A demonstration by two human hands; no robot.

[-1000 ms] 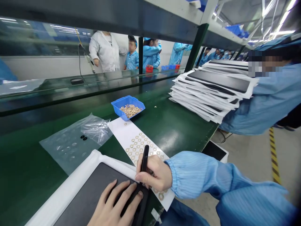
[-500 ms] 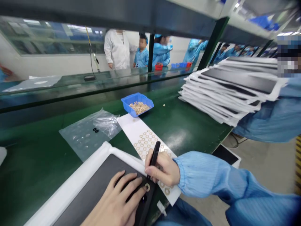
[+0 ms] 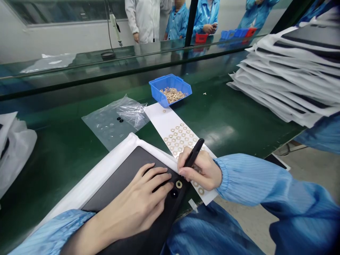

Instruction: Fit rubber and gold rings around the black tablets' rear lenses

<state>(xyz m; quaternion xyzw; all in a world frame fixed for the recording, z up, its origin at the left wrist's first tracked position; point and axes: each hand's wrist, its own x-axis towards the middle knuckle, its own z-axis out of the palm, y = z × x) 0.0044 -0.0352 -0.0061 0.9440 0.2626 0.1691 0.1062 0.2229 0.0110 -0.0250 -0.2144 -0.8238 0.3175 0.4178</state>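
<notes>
My left hand (image 3: 145,198) lies flat with fingers spread on a dark, flat panel (image 3: 113,186), which rests on white foam wrapping (image 3: 92,177). Pinched in my right hand (image 3: 203,170) is a black pen-like tool (image 3: 195,152); its tip is hidden by my fingers. A beige ring (image 3: 179,184) sits around a round hole at the panel's corner, close to both hands. Beside it is a second dark round spot (image 3: 174,193). Partly under my right hand, a white sheet (image 3: 159,117) carries rows of beige rings.
A blue bin (image 3: 170,85) holds many loose beige rings. Left of the sheet lies a clear plastic bag (image 3: 106,122) with two small black rings on it. Wrapped panels are stacked (image 3: 287,78) at right; more white wrapping (image 3: 18,152) lies at left. People stand beyond the bench.
The camera view has tilted down and turned left, so the bench things appear higher and further right. The tool leans more to the right. My left hand still rests on the panel.
</notes>
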